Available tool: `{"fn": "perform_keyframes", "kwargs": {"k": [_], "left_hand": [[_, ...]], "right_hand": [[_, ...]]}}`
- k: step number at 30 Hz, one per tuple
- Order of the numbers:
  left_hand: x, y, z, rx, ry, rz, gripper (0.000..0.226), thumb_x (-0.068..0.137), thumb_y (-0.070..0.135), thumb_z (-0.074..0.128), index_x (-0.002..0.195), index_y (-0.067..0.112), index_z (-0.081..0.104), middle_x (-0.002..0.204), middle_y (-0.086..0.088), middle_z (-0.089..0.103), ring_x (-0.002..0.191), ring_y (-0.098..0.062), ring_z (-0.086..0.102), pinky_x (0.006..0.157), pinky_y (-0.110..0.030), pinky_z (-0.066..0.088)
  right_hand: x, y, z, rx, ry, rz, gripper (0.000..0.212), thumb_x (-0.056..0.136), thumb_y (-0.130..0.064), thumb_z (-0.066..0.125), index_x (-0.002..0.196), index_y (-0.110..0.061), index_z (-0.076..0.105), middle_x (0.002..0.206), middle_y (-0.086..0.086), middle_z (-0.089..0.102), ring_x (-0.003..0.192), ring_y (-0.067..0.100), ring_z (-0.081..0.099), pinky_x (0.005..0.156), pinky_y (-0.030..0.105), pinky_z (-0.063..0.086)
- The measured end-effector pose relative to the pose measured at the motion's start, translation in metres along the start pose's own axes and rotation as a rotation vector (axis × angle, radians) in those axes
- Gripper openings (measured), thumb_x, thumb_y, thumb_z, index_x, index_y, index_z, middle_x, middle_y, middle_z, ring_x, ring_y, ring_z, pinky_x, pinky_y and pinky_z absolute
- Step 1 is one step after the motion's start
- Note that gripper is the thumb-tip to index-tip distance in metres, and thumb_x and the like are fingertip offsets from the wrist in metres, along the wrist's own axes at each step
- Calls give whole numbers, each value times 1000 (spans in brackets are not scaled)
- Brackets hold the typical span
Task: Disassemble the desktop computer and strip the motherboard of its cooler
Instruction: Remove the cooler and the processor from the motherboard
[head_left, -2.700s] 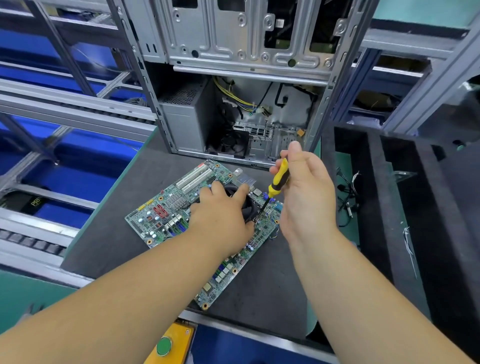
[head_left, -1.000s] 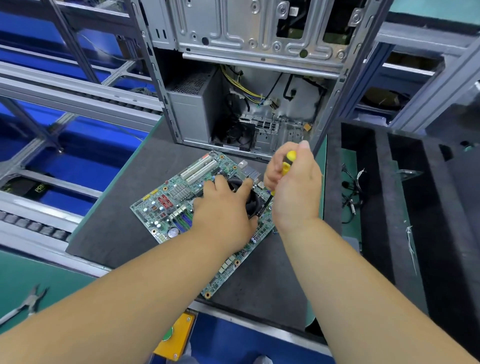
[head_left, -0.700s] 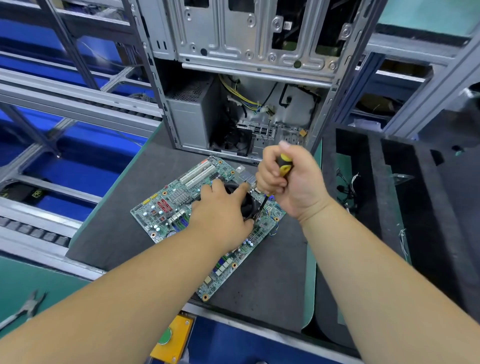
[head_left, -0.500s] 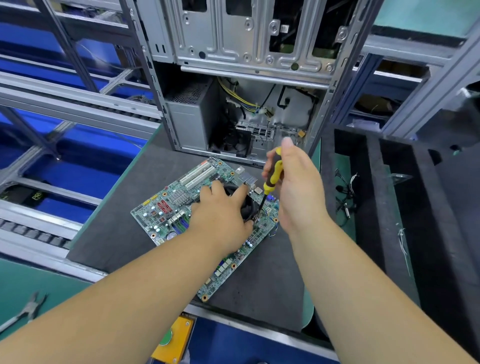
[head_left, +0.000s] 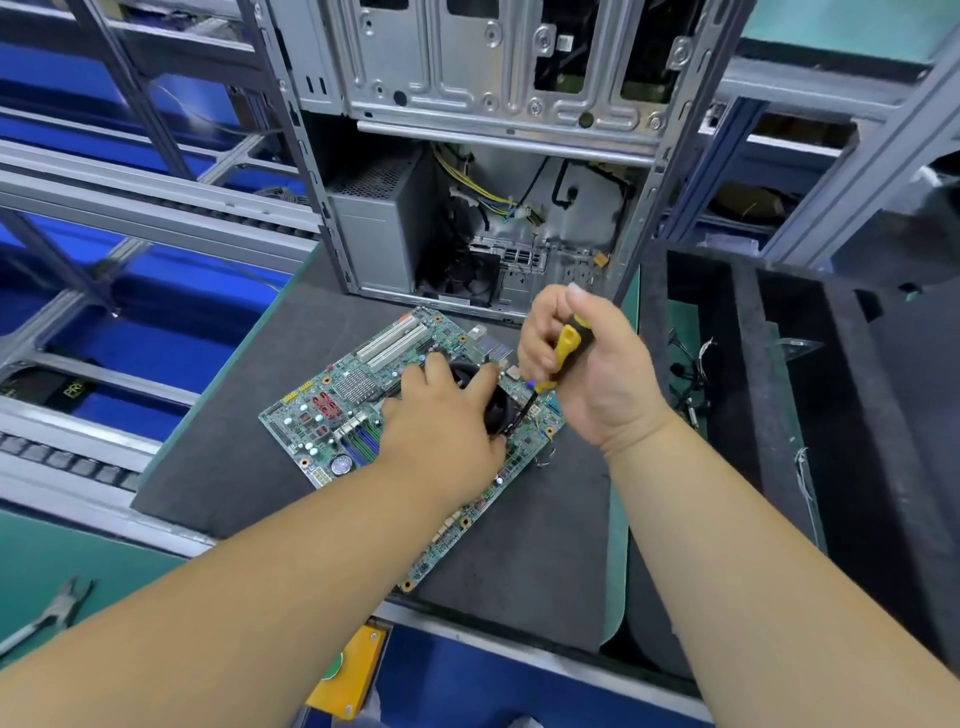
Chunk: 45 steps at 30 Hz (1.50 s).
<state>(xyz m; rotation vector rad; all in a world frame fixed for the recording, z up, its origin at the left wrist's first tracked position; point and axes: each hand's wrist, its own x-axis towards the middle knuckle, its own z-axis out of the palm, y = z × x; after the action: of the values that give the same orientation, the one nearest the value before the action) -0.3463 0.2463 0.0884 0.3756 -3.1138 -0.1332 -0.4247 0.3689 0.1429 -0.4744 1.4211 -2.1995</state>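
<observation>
A green motherboard (head_left: 337, 410) lies flat on a dark grey mat (head_left: 223, 457) in front of the open metal computer case (head_left: 483, 171). Its black round cooler (head_left: 496, 410) sits near the board's far right part, mostly covered by my left hand (head_left: 441, 431), which grips it from above. My right hand (head_left: 587, 369) grips a yellow and black screwdriver (head_left: 561, 353). The screwdriver's dark shaft slants down to the cooler's right edge, its tip hidden beside the cooler.
Black foam trays (head_left: 810, 415) with loose cables (head_left: 691, 374) stand on the right. A roller conveyor frame (head_left: 130, 202) runs along the left. Pliers (head_left: 47, 616) lie on the green surface at the lower left. A yellow button box (head_left: 353, 670) hangs below the bench front.
My right hand has turned round the screwdriver handle, re-gripping it while the tip stays at the cooler's right edge. My left hand has stayed on the cooler. The board has not shifted.
</observation>
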Motion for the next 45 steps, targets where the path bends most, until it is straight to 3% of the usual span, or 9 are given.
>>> {"fn": "perform_keyframes", "kwargs": {"k": [3, 7, 14, 21, 27, 31, 35, 39, 45], "left_hand": [[-1, 2, -1, 31, 2, 0, 65, 82, 60, 52, 135, 36, 24, 122, -13, 31, 109, -34, 36, 78, -44, 42], [-4, 6, -2, 46, 16, -13, 64, 82, 58, 53, 136, 35, 26, 122, -13, 31, 108, -33, 36, 78, -44, 42], [-5, 6, 3, 18, 55, -15, 57, 79, 54, 55, 128, 35, 31, 116, -12, 30, 103, -32, 34, 73, -42, 36], [-7, 9, 8, 92, 98, -22, 61, 81, 57, 54, 130, 34, 27, 113, -12, 30, 100, -32, 35, 68, -40, 31], [-8, 13, 8, 110, 92, -42, 61, 83, 58, 52, 132, 36, 23, 113, -13, 30, 100, -31, 33, 72, -42, 37], [-6, 12, 7, 69, 80, -49, 55, 82, 55, 54, 128, 38, 30, 114, -13, 29, 101, -31, 32, 73, -42, 36], [-6, 12, 6, 91, 84, -34, 57, 81, 55, 53, 129, 36, 29, 112, -12, 30, 100, -30, 33, 68, -40, 31], [-7, 11, 8, 128, 85, -37, 63, 82, 59, 51, 134, 36, 24, 113, -12, 30, 101, -31, 33, 68, -39, 30], [-7, 12, 7, 97, 89, -50, 60, 82, 57, 52, 132, 36, 27, 113, -13, 31, 102, -31, 34, 71, -41, 35]], "right_hand": [[-9, 5, 7, -87, 314, -59, 28, 91, -37, 53, 70, -18, 52, 64, 2, 52, 59, 19, 48, 58, 31, 42], [-15, 14, 24, -30, 581, -243, 36, 95, -29, 40, 63, -15, 45, 52, 0, 40, 49, 19, 36, 51, 29, 33], [3, 10, 14, 68, -104, -65, 40, 84, -20, 34, 45, -20, 37, 40, -5, 24, 40, 9, 16, 46, 18, 11], [-10, 2, -6, -5, -33, -59, 33, 87, -19, 35, 54, -15, 37, 44, -2, 28, 44, 14, 21, 48, 33, 13], [-28, 14, 14, -71, 377, -93, 41, 94, -42, 45, 61, -19, 50, 52, -1, 41, 56, 21, 40, 64, 34, 36], [-32, 22, 20, -114, 162, -227, 43, 91, -22, 38, 49, -18, 42, 48, -1, 32, 49, 17, 28, 52, 27, 24], [-11, 1, -1, 55, -163, 1, 50, 91, -22, 31, 42, -21, 38, 41, -4, 22, 40, 11, 18, 47, 24, 16], [-3, -11, -23, 127, -143, 114, 54, 98, -29, 23, 46, -14, 24, 42, 2, 12, 43, 11, 12, 48, 29, 13], [-14, 7, 5, -149, 20, -47, 24, 91, -31, 51, 75, -14, 50, 61, 1, 47, 61, 21, 41, 58, 29, 34]]}}
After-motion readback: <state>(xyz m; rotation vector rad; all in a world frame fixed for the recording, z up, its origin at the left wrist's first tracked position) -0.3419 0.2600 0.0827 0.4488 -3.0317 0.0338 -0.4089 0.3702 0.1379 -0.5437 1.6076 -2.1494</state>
